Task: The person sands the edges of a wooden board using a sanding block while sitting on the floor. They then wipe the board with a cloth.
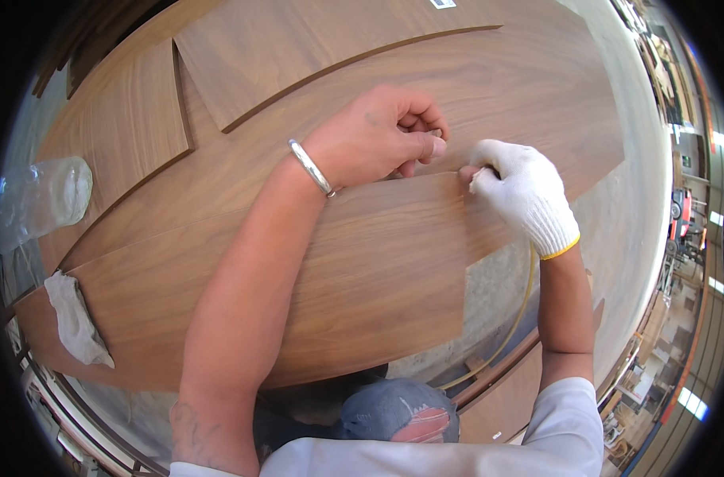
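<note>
Panel (370,274) runs left to right on its long axis, far right corner at the thumb of your gloved right hand (525,187), the nearer one; from that corner it reaches left and toward your body. Your bare left hand (382,131) is at the panel's far edge. Fingers curl on both; whether either grips anything cannot be told. Cloth (79,322) rests at the panel's left end.
</note>
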Demonstrator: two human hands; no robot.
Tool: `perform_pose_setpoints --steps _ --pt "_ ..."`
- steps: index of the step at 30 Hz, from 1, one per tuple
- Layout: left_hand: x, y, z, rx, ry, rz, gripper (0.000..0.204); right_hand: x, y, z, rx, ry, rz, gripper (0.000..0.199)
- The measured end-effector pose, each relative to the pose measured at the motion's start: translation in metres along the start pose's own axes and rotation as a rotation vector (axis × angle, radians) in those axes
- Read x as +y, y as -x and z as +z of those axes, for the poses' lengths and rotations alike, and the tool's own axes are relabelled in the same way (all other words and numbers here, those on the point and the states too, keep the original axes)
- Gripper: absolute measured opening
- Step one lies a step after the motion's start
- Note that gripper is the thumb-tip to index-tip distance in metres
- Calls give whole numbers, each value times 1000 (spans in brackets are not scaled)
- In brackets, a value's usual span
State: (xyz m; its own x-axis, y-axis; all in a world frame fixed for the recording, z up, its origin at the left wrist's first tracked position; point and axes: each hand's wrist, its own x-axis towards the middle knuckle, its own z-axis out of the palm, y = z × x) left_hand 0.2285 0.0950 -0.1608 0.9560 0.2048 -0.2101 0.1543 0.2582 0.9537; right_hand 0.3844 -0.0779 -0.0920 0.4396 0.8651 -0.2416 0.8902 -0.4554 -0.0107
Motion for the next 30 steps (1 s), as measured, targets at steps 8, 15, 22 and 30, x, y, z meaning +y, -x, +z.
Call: perform_pose_setpoints --steps 8,15,22,30 --pt "7 -2 4 15 -27 -53 10 42 19 31 -17 -605 352 20" --pt "-4 -3 11 18 -91 70 10 42 37 77 504 -949 287 17" --pt "-13 12 31 59 -309 166 9 44 24 81 698 -950 230 17" --pt "-22 36 52 21 -1045 535 23 52 23 91 762 -973 169 16"
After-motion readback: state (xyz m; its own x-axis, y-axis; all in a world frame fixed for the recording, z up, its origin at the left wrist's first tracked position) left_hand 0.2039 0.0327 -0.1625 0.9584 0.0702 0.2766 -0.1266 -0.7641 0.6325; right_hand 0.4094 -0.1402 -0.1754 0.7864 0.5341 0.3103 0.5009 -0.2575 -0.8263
